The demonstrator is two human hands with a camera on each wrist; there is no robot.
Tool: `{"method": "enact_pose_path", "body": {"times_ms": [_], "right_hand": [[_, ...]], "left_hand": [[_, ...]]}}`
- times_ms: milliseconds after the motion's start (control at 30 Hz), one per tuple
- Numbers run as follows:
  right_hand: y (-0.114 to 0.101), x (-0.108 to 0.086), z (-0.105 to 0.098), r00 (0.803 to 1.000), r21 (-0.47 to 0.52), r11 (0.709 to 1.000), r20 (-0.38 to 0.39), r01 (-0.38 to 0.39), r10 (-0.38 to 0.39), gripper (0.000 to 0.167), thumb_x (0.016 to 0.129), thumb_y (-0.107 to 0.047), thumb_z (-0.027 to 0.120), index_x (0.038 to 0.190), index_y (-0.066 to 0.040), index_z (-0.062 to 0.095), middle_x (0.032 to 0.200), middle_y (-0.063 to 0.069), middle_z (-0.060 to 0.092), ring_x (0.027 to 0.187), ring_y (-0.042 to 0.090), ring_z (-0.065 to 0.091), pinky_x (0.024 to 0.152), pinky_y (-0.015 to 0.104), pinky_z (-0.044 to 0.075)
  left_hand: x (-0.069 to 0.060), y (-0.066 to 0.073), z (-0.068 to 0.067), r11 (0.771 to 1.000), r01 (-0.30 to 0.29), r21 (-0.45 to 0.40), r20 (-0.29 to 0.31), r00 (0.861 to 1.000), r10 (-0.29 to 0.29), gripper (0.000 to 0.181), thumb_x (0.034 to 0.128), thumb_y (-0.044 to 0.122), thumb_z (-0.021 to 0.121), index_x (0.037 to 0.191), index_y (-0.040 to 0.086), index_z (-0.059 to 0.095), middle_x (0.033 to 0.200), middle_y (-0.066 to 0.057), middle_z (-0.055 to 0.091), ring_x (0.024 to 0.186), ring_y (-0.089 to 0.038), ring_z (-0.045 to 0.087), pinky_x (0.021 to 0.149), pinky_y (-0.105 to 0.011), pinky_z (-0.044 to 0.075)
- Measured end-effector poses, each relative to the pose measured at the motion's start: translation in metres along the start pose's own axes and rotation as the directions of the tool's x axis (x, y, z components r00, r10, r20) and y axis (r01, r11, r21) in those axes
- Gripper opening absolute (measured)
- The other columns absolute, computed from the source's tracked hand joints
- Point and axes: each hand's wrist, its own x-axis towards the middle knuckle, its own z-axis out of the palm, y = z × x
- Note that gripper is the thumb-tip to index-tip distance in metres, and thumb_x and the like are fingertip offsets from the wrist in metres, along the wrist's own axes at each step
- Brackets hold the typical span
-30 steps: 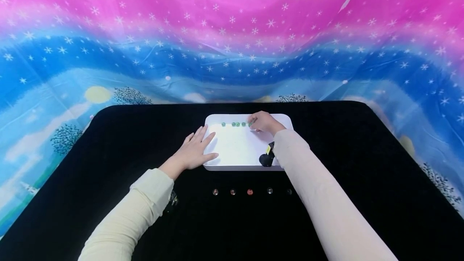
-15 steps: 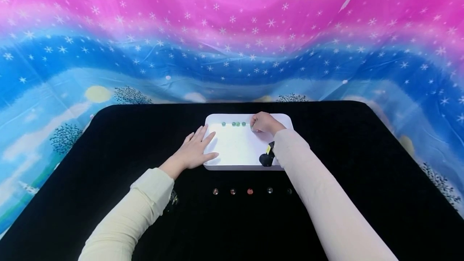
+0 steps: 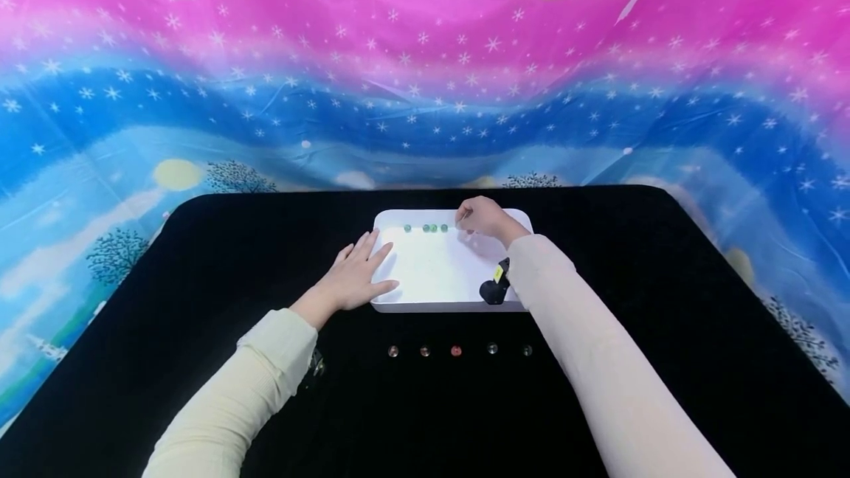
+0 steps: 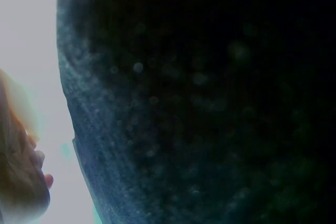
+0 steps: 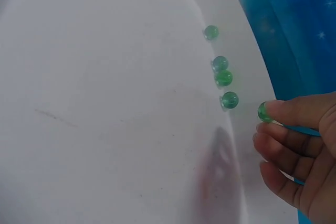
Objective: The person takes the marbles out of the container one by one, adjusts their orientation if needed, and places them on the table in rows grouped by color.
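A white tray (image 3: 425, 307) stands on the black-covered table. Several green marbles, such as this green marble (image 5: 229, 100), lie in a row along its far side. Between thumb and index finger my right hand (image 3: 483, 218) pinches another green marble (image 5: 264, 112), just right of the row and seemingly a little above the tray floor. My left hand (image 3: 352, 275) rests with spread, straight fingers at the tray's left rim, fingertips over the edge. Only part of that hand shows at the left border of the dark left wrist view.
In front of the tray, several marbles lie spaced in a row on the black cloth (image 3: 372, 419): a reddish marble (image 3: 456, 351) in the middle, clearer ones like this clear marble (image 3: 492, 348) beside it. A printed curtain (image 3: 425, 80) hangs behind the table.
My right hand has drawn the green marble off the right end of the row and lifted it slightly. The left hand has stayed at the rim.
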Motion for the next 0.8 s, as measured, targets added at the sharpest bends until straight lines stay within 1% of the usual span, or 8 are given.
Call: {"method": "enact_pose_path", "body": {"times_ms": [233, 467, 667, 800], "right_hand": [[-0.004, -0.008, -0.005, 0.999, 0.054, 0.998, -0.016, 0.032, -0.031, 0.014, 0.084, -0.009, 0.054, 0.097, -0.005, 0.057, 0.094, 0.009, 0.056, 0.084, 0.022, 0.055, 0.075, 0.035, 0.043], [-0.005, -0.020, -0.009, 0.997, 0.136, 0.988, -0.020, 0.071, -0.069, 0.020, 0.085, -0.005, 0.051, 0.104, -0.001, 0.056, 0.094, 0.011, 0.055, 0.084, 0.024, 0.054, 0.078, 0.038, 0.042], [-0.005, -0.028, -0.013, 0.996, 0.203, 0.976, -0.033, 0.082, -0.077, 0.017, 0.085, -0.006, 0.052, 0.102, -0.003, 0.056, 0.091, 0.011, 0.054, 0.084, 0.023, 0.054, 0.080, 0.040, 0.042], [-0.005, -0.034, -0.013, 0.996, 0.238, 0.967, -0.041, 0.090, -0.083, 0.019, 0.085, -0.009, 0.055, 0.102, -0.003, 0.056, 0.091, 0.011, 0.055, 0.084, 0.025, 0.053, 0.080, 0.041, 0.041]], "left_hand": [[0.001, -0.002, 0.002, 1.000, 0.003, -0.001, 0.001, 1.000, -0.003, 0.072, 0.0839, 0.057, 0.035, 0.139, 0.016, 0.017, 0.143, -0.013, -0.003, 0.129, -0.025, -0.003, 0.099, -0.048, 0.008], [0.002, -0.003, 0.004, 1.000, 0.005, -0.004, 0.004, 1.000, -0.004, 0.072, 0.0838, 0.058, 0.035, 0.139, 0.016, 0.016, 0.143, -0.012, -0.004, 0.129, -0.024, -0.005, 0.099, -0.047, 0.007], [0.003, -0.003, 0.003, 1.000, 0.012, 0.006, 0.005, 1.000, -0.012, 0.071, 0.0838, 0.058, 0.035, 0.139, 0.017, 0.016, 0.143, -0.011, -0.004, 0.129, -0.024, -0.004, 0.099, -0.047, 0.007], [0.002, -0.002, 0.003, 1.000, 0.015, 0.010, 0.007, 1.000, -0.015, 0.071, 0.0838, 0.057, 0.036, 0.139, 0.017, 0.017, 0.143, -0.012, -0.004, 0.129, -0.024, -0.004, 0.099, -0.047, 0.008]]}}
